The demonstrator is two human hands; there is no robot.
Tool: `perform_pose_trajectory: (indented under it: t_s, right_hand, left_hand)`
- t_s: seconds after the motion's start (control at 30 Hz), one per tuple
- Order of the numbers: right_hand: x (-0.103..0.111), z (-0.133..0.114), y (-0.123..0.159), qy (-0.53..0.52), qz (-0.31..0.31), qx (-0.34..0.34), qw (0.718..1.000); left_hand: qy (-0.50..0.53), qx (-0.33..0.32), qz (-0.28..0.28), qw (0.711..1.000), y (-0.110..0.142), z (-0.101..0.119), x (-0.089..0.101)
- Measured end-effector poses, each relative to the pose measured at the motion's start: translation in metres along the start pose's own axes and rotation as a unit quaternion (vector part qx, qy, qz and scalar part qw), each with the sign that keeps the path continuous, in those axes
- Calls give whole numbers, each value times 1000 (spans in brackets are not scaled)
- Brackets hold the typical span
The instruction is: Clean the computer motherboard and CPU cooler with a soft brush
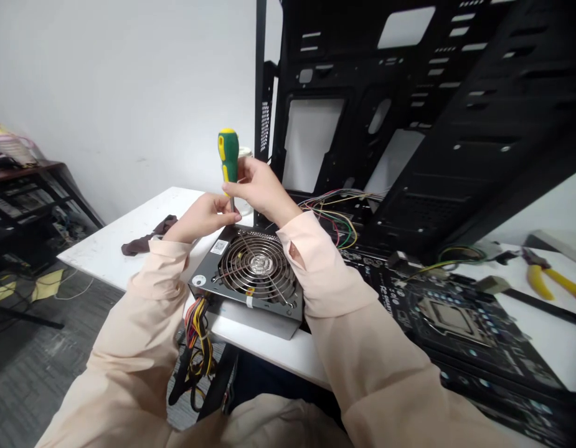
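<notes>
A green and yellow screwdriver point(228, 155) stands upright over the far corner of a grey power supply point(250, 274) with a round fan grille. My right hand point(259, 186) is closed round the lower part of its handle. My left hand point(203, 214) pinches the shaft just below, fingers pressed together near the power supply's top edge. The tip is hidden behind my fingers. A bundle of coloured cables point(197, 336) hangs from the power supply over the table's front edge.
A black, open computer case point(409, 124) stands right behind, with loose coloured wires point(334, 214) inside. A motherboard point(456, 317) lies at the right, yellow-handled pliers point(549, 280) beyond it. A dark cloth point(145, 239) lies on the white table point(105, 249) at left.
</notes>
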State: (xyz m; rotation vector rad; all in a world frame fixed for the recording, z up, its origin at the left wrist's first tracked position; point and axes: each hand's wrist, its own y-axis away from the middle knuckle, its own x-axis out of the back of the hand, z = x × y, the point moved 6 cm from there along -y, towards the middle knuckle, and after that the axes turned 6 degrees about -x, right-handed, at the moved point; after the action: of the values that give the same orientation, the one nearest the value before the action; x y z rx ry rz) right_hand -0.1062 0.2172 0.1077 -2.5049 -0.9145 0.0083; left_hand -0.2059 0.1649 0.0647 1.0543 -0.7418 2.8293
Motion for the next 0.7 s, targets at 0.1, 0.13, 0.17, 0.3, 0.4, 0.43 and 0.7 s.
perform_pose_trajectory:
  t_s: [0.1, 0.13, 0.17, 0.3, 0.4, 0.43, 0.7]
  right_hand:
    - [1, 3, -1, -8, 12, -6, 1000]
    - [2, 4, -1, -12, 13, -10, 1000]
    - [2, 4, 0, -21, 13, -14, 1000]
    - [-2, 4, 2, -77, -21, -27, 996]
    - [-7, 3, 3, -88, -58, -25, 994]
    - [-8, 3, 3, -83, -66, -27, 994]
    - [-8, 4, -1, -52, -58, -5, 997]
  left_hand:
    - [-8, -2, -15, 1000, 0, 2, 0]
    - [-10, -2, -21, 1000, 0, 2, 0]
    - [-10, -2, -27, 1000, 0, 3, 0]
    - [-5, -4, -47, 999, 2, 7, 1]
    - [-3, -2, -65, 998, 2, 9, 3]
    - [-3, 0, -69, 998, 2, 10, 3]
    - [-31, 16, 2, 999, 2, 4, 3]
